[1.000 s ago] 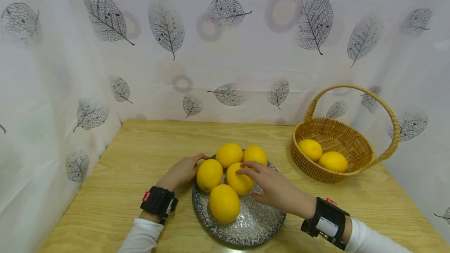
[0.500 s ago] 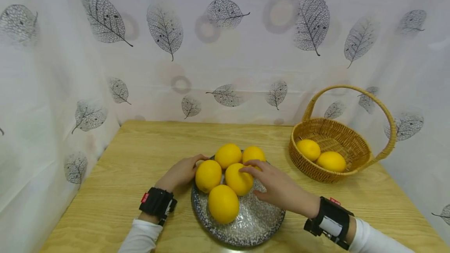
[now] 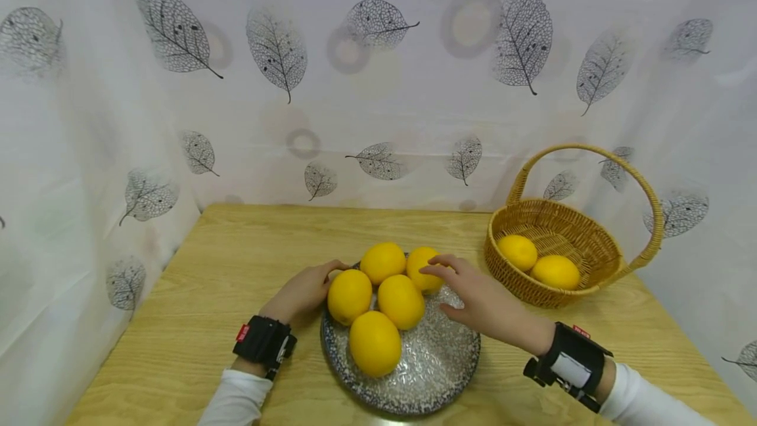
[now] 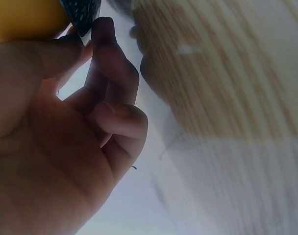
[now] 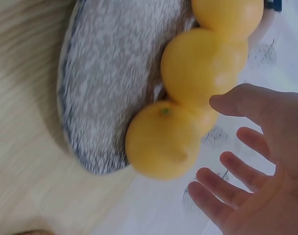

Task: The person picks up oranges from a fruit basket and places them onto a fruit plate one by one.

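Observation:
Several yellow lemons (image 3: 401,302) lie grouped on the left and back of a speckled grey plate (image 3: 437,360). At the plate's left edge my left hand (image 3: 303,292) pinches the rim between thumb and fingers; in the left wrist view the thumb and fingertips meet at the dark rim (image 4: 83,17). My right hand (image 3: 486,301) hovers over the plate's right side, fingers spread and holding nothing, its fingertips overlapping the back-right lemon (image 3: 421,267) in the head view. From the right wrist, that lemon (image 5: 162,141) shows a small green stem spot, with the right hand (image 5: 257,166) beside it.
A wicker basket (image 3: 612,248) with a tall arched handle stands at the back right of the wooden table (image 3: 260,235). Inside it are two lemons (image 3: 556,273). A leaf-printed curtain (image 3: 384,97) hangs behind the table and along both sides.
My right hand has shifted right, off the middle lemon and toward the back-right one. The left hand stays at the plate's rim, and the lemons keep their places.

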`<act>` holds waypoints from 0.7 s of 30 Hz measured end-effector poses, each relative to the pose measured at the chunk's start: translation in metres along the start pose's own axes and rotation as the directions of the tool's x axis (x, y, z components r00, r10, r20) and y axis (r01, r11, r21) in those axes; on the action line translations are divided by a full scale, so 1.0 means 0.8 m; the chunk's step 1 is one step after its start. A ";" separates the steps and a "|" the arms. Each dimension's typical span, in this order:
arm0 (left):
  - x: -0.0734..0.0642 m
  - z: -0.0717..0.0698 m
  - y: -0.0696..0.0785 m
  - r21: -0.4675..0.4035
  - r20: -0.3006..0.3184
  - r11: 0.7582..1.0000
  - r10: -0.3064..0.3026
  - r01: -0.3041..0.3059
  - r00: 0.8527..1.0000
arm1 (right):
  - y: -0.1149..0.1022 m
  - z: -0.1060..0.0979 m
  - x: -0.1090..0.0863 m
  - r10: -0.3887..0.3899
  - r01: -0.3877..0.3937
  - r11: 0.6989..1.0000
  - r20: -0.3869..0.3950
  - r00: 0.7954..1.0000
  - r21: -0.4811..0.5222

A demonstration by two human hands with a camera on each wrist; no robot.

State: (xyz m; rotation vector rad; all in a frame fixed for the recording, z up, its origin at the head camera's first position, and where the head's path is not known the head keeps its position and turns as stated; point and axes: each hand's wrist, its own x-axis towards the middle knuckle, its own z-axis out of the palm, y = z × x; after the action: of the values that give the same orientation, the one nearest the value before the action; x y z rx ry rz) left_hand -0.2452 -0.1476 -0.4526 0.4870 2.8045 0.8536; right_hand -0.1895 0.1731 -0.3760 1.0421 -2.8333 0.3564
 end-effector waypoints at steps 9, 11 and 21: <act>-0.001 -0.002 0.003 0.000 0.004 1.000 -0.004 0.004 1.000 | 0.041 -0.025 -0.008 0.074 -0.078 0.996 -0.069 0.995 -0.050; -0.001 -0.003 0.004 0.001 0.001 1.000 -0.003 0.003 1.000 | 0.057 -0.032 -0.010 0.108 -0.115 0.991 -0.096 0.990 -0.066; -0.001 -0.003 0.004 -0.011 0.005 1.000 -0.010 0.011 1.000 | 0.132 -0.058 -0.036 0.354 -0.355 0.934 -0.058 0.934 -0.024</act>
State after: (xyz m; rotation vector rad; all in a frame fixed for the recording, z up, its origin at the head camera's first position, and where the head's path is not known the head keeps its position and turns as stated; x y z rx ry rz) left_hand -0.2440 -0.1466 -0.4484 0.4716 2.7936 0.8647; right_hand -0.2353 0.2810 -0.3556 0.4989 -2.9599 0.3551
